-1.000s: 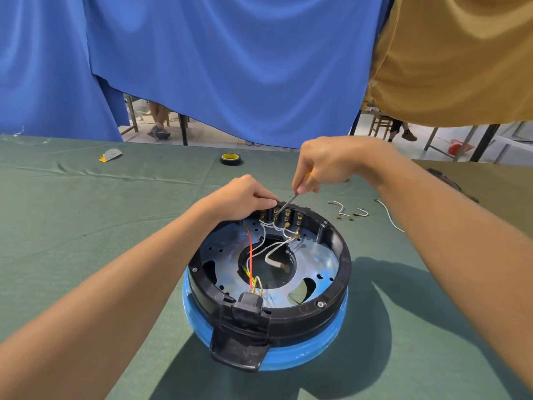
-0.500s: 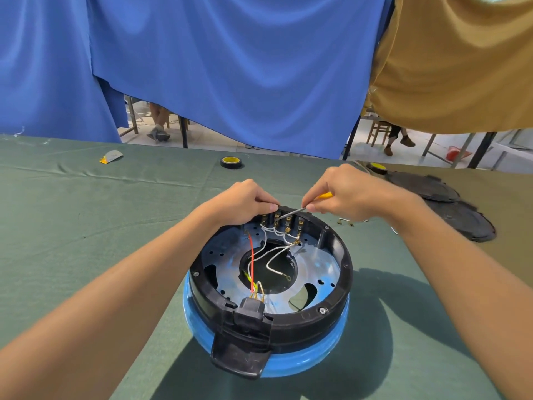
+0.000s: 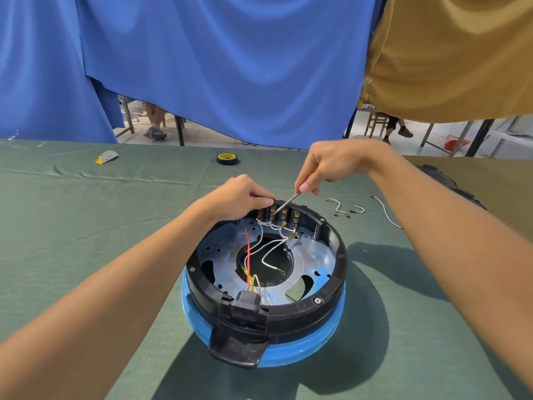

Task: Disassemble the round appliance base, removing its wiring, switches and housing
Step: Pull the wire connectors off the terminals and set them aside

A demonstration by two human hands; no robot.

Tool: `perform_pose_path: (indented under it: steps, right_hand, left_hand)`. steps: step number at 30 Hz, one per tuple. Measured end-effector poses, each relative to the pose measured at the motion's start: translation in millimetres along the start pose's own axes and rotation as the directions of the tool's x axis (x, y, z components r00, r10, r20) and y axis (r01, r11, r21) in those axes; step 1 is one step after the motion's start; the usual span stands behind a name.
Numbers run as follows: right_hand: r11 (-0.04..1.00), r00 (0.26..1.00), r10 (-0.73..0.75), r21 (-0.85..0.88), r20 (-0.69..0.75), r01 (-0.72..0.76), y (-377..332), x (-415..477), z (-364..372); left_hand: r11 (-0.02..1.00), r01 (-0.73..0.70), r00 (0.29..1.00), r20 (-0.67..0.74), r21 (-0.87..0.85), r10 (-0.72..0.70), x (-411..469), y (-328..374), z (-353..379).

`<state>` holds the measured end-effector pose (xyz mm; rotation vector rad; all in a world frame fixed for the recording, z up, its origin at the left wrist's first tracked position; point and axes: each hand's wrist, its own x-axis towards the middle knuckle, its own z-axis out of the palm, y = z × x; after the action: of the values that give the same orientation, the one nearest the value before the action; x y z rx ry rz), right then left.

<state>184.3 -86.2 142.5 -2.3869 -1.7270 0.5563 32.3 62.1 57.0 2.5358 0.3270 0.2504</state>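
Observation:
The round appliance base [image 3: 331,287], a black ring on a blue shell, lies open side up on the green cloth. Inside are a metal plate, white wires [image 3: 271,252], a red wire [image 3: 248,255] and a row of brass terminals [image 3: 278,216] at the far rim. My left hand [image 3: 239,197] grips the far rim beside the terminals. My right hand [image 3: 331,166] holds a thin screwdriver [image 3: 287,202], tip down at the terminals. A black plug socket [image 3: 245,307] sits at the near rim.
Loose white wire pieces [image 3: 346,207] with brass clips lie right of the base. A roll of black tape [image 3: 227,159] and a small grey-yellow item [image 3: 106,156] lie farther back. Black round covers [image 3: 450,183] lie at the right. Blue and tan cloths hang behind.
My right hand has risen and tilted the screwdriver from nearly flat to steeply down onto the terminals. The left hand stays on the rim.

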Motion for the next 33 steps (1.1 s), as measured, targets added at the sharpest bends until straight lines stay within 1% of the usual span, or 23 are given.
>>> perform_pose_path:
  steps: [3, 9, 13, 16, 19, 24, 27, 30, 31, 33]
  right_hand:
    - [0.998, 0.994, 0.052, 0.041, 0.097, -0.056, -0.8, 10.4, -7.8]
    - [0.995, 0.975, 0.100, -0.019, 0.200, -0.098, -5.4, 26.9, -19.6]
    - [0.989, 0.960, 0.128, 0.035, 0.249, -0.141, -1.7, 30.7, -19.2]
    - [0.986, 0.949, 0.119, 0.075, 0.291, -0.147, -2.0, 30.2, -13.0]
    - [0.993, 0.970, 0.080, 0.068, 0.228, -0.097, -5.2, 22.7, -9.7]
    - [1.000, 1.000, -0.007, -0.002, 0.019, 0.007, -10.2, -5.2, -1.2]
    - [0.999, 0.995, -0.023, -0.038, -0.098, 0.020, -11.5, -23.3, 14.0]
    - [0.999, 0.976, 0.000, -0.031, -0.219, -0.007, -9.9, -36.7, 34.3]
    - [1.000, 0.968, 0.010, -0.013, -0.250, -0.014, -9.6, -40.1, 41.2]
    - [0.999, 0.957, 0.032, 0.034, -0.288, -0.024, -8.8, -45.9, 52.7]
  left_hand:
    - [1.000, 0.000, 1.000, 0.003, -0.001, 0.000, 0.8, -0.1, 0.3]
    - [1.000, -0.008, 1.000, 0.006, 0.001, 0.008, 1.3, -0.9, -0.2]
    - [1.000, -0.011, 1.000, 0.004, 0.002, 0.011, 3.3, -2.2, 0.7]
    - [1.000, -0.010, 1.000, -0.007, 0.001, 0.010, 4.1, -3.3, 0.9]
    - [1.000, -0.018, 1.000, -0.007, -0.008, 0.018, 4.5, -4.4, 1.0]
    - [0.999, -0.039, 0.999, 0.002, -0.013, 0.039, 2.4, -4.2, 0.6]
    - [0.999, -0.042, 0.999, 0.018, -0.016, 0.043, 0.3, -3.2, -0.7]
    - [1.000, -0.031, 0.999, 0.027, 0.003, 0.031, -2.0, -2.7, -1.3]
    - [1.000, -0.012, 1.000, 0.008, -0.002, 0.012, -2.6, -2.1, -0.9]
    - [0.996, 0.037, 0.995, -0.093, -0.084, -0.045, -5.2, -0.1, 0.2]
